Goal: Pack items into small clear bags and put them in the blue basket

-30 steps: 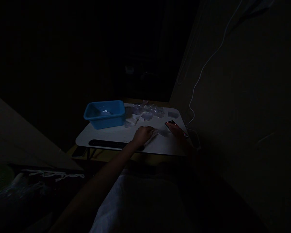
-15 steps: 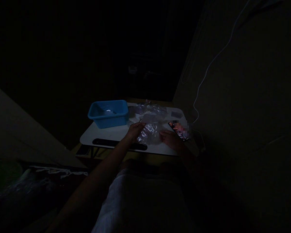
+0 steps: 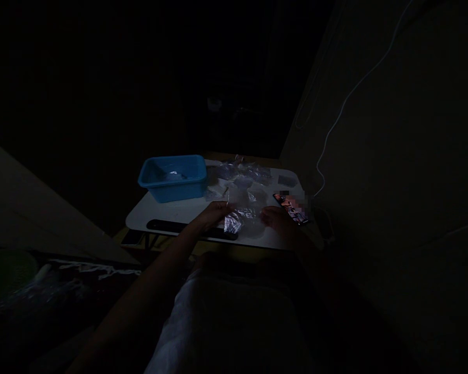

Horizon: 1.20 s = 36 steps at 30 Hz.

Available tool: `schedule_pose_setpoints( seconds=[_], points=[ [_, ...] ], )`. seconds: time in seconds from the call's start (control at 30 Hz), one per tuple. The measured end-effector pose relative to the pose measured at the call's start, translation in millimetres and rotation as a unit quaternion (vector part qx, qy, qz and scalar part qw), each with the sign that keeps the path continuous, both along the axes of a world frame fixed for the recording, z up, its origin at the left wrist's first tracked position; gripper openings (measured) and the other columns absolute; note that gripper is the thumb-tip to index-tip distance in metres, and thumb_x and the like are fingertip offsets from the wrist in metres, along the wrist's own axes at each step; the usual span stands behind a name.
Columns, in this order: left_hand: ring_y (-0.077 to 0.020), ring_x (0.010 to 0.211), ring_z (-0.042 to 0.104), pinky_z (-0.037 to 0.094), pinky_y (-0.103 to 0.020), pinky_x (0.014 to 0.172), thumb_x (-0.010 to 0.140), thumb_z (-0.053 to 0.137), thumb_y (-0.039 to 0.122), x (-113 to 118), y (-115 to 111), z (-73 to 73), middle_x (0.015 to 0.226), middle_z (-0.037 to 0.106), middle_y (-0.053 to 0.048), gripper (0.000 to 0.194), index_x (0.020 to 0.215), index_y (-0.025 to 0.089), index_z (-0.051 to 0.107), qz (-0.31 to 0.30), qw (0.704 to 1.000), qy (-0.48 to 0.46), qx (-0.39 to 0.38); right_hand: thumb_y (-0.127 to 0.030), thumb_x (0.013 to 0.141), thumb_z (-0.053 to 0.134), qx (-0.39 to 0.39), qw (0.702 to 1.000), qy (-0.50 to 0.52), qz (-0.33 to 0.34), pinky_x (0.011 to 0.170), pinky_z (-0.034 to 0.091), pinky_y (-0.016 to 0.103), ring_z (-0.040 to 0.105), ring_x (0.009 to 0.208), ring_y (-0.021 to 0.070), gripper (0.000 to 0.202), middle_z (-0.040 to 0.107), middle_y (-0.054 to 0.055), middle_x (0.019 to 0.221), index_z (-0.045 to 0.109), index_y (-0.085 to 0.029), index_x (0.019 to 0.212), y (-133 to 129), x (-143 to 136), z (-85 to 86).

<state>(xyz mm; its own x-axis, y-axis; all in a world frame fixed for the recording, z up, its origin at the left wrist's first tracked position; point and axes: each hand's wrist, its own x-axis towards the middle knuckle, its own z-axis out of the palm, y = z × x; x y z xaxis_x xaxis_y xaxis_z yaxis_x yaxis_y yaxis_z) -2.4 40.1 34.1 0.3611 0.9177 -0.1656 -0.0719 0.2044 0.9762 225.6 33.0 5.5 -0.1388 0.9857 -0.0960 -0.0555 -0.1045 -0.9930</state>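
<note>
While the left hand [image 3: 217,212] pinches a plastic bag [image 3: 247,214], the right hand [image 3: 273,215] (nearly closed) grips its other side.

Basin [image 3: 179,192] left on table [image 3: 171,210], phone [image 3: 288,206] right, plastic [image 3: 250,214] between.

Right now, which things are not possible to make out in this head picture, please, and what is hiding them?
In the head view:
Right hand: darkness hides whether it grips the clear plastic or only touches it.
Blue tub: its near wall hides part of the inner bottom; the shiny piece inside is too small and dark to name.
Phone: blocky pixels cover part of the screen.
White cable: the top edge cuts it off.
</note>
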Motion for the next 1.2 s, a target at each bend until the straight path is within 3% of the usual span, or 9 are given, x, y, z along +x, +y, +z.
schedule_pose_setpoints(
  seconds=[0.1,0.27,0.4,0.63,0.8,0.93,1.07,1.2],
  points=[
    [-0.0103,0.054,0.056,0.043,-0.021,0.053,0.055,0.073,0.037,1.7,0.4,-0.6,0.061,0.064,-0.002,0.029,0.067,0.012,0.064,0.000,1.000,-0.013,-0.013,-0.044,0.062,0.064,-0.005,1.000,0.001,-0.003,0.056,0.043,0.027,0.058,0.061,0.0137,0.028,0.063,0.003,0.068,0.058,-0.018,0.071,-0.4,-2.0,0.4],
    [-0.0080,0.048,0.053,0.040,-0.018,0.048,0.056,0.072,0.034,1.2,3.2,-6.4,0.056,0.062,0.001,0.026,0.068,0.012,0.064,0.041,0.999,0.001,0.011,-0.043,0.056,0.070,-0.014,1.000,-0.018,0.017,0.052,0.041,0.024,0.055,0.053,0.0111,0.031,0.061,0.001,0.060,0.060,-0.016,0.066,2.1,-1.3,-3.5],
    [-0.0094,0.051,0.056,0.042,-0.020,0.049,0.062,0.069,0.034,-1.4,4.6,-9.2,0.060,0.064,0.000,0.029,0.080,0.012,0.065,0.021,1.000,-0.002,-0.006,-0.042,0.052,0.072,-0.022,1.000,-0.003,-0.002,0.053,0.041,0.025,0.055,0.053,0.0116,0.031,0.061,0.001,0.057,0.058,-0.016,0.062,-1.1,-1.1,0.5],
    [-0.0103,0.047,0.058,0.046,-0.022,0.049,0.069,0.060,0.019,-3.5,3.9,-4.0,0.060,0.065,-0.002,0.034,0.102,0.010,0.059,-0.016,0.999,-0.007,-0.047,-0.041,0.054,0.071,-0.029,0.998,0.055,-0.015,0.057,0.044,0.026,0.057,0.055,0.0112,0.028,0.060,-0.001,0.058,0.059,-0.018,0.065,-4.4,-0.9,2.8],
    [-0.0108,0.048,0.059,0.047,-0.022,0.050,0.069,0.057,0.015,-1.7,4.7,-4.6,0.057,0.063,-0.002,0.022,0.090,0.010,0.061,-0.012,0.999,-0.005,-0.042,-0.036,0.049,0.073,-0.029,0.996,0.089,-0.013,0.059,0.045,0.026,0.058,0.058,0.0118,0.033,0.062,-0.002,0.061,0.062,-0.020,0.076,-1.7,3.2,-2.4],
    [-0.0094,0.049,0.057,0.045,-0.021,0.051,0.069,0.054,0.015,1.2,4.8,-4.9,0.057,0.062,-0.001,0.009,0.074,0.011,0.061,-0.008,1.000,-0.001,-0.019,-0.038,0.055,0.069,0.001,0.998,0.065,-0.002,0.062,0.046,0.029,0.059,0.063,0.0140,0.027,0.063,0.001,0.066,0.062,-0.021,0.074,-1.2,6.2,-4.9],
    [-0.0065,0.047,0.051,0.042,-0.018,0.050,0.066,0.049,0.010,2.8,5.1,-2.8,0.054,0.058,0.002,0.012,0.064,0.012,0.061,0.013,0.999,0.040,0.018,-0.038,0.061,0.064,0.035,0.999,-0.002,0.000,0.062,0.047,0.030,0.060,0.066,0.0161,0.018,0.064,0.003,0.069,0.061,-0.021,0.066,1.7,9.4,-7.5],
    [-0.0041,0.039,0.040,0.034,-0.016,0.045,0.066,0.045,0.010,3.0,7.3,-3.2,0.046,0.051,0.005,0.018,0.063,0.011,0.063,0.003,0.992,0.098,0.074,-0.041,0.066,0.057,0.058,0.997,-0.052,0.018,0.066,0.050,0.034,0.062,0.073,0.0186,0.025,0.066,0.006,0.080,0.062,-0.020,0.078,8.1,17.7,-10.4]
  ],
)
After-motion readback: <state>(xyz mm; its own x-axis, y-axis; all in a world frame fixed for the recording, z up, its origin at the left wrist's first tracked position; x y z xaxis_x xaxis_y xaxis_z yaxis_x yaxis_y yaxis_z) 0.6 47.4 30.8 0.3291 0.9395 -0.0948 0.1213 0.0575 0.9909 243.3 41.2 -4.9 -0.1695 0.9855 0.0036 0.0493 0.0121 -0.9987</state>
